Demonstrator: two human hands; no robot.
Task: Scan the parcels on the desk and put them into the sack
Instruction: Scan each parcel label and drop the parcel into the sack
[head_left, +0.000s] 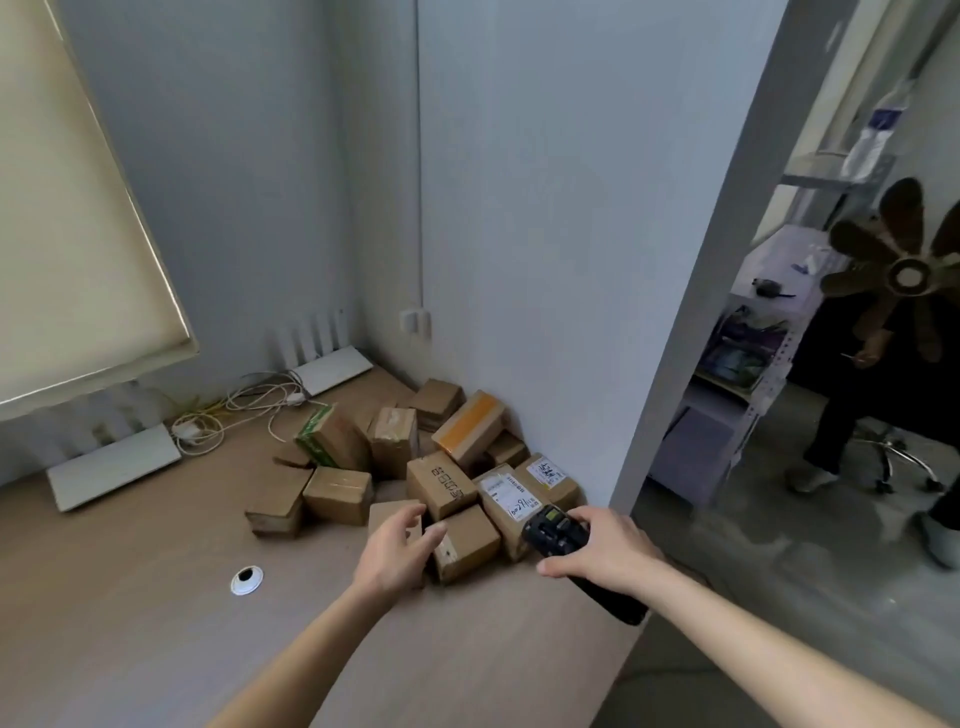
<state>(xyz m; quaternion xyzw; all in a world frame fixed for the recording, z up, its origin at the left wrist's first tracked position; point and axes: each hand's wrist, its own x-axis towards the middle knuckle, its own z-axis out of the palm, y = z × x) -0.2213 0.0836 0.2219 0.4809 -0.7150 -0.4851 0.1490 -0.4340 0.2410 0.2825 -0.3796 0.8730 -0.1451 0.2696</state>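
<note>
Parcels (415, 467) heaped at tabletop (156, 597) corner against wall; small taped cardboard, likely light, stiff; grip across opposite faces. Left hand (397, 551) fingers spread, curling onto front box (465, 543). Right hand (608, 551) fingers wrapped round black scanner (558, 532). White label (511, 499) bears handwritten digits, unclear. Sack not visible.

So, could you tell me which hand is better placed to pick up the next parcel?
The left hand: it is open, already reaching at the nearest cardboard parcel. The right hand is occupied holding the black scanner.
</note>
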